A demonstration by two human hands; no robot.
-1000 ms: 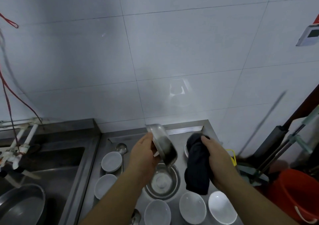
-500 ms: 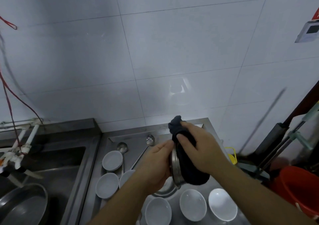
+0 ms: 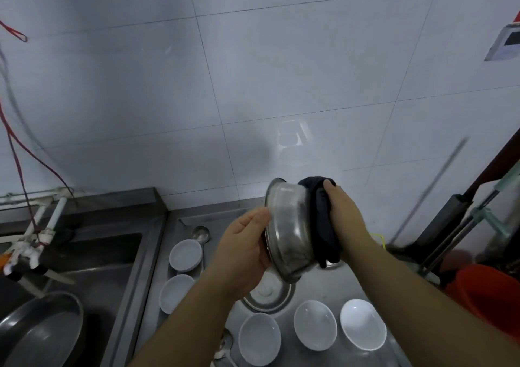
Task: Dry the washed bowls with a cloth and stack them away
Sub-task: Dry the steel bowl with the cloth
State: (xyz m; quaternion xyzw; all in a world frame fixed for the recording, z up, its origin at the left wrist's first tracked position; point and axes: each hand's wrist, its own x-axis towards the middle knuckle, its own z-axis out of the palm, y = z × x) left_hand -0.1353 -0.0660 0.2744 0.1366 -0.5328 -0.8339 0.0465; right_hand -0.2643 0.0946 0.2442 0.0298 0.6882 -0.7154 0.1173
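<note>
Steel counter [image 3: 351, 288] under tiled wall. Left hand [image 3: 242, 251] gripping steel bowl [image 3: 289, 231] by rim, tilted midair; right hand [image 3: 343, 220] pressing cloth [image 3: 323, 226] on base. Likely slip from wet rim onto white bowls [image 3: 315, 328] below.

White glossy tiled wall [image 3: 281, 71]; steel counter [image 3: 332, 285]; sink basin [image 3: 92, 254] left; orange bucket [image 3: 489, 290] right.

1. Round stainless-steel bowl [image 3: 289, 231], tipped on edge above the bench [image 3: 332, 288], rim facing left.
2. Dark navy cloth [image 3: 323, 226], bunched against the steel bowl's underside.
3. Five small white ceramic bowls [image 3: 185, 255] [image 3: 176, 293] [image 3: 259, 339] [image 3: 315, 325] [image 3: 363, 328], upright on the bench, unstacked.
4. Second steel bowl [image 3: 270, 293], upright on the bench beneath the held one.
</note>
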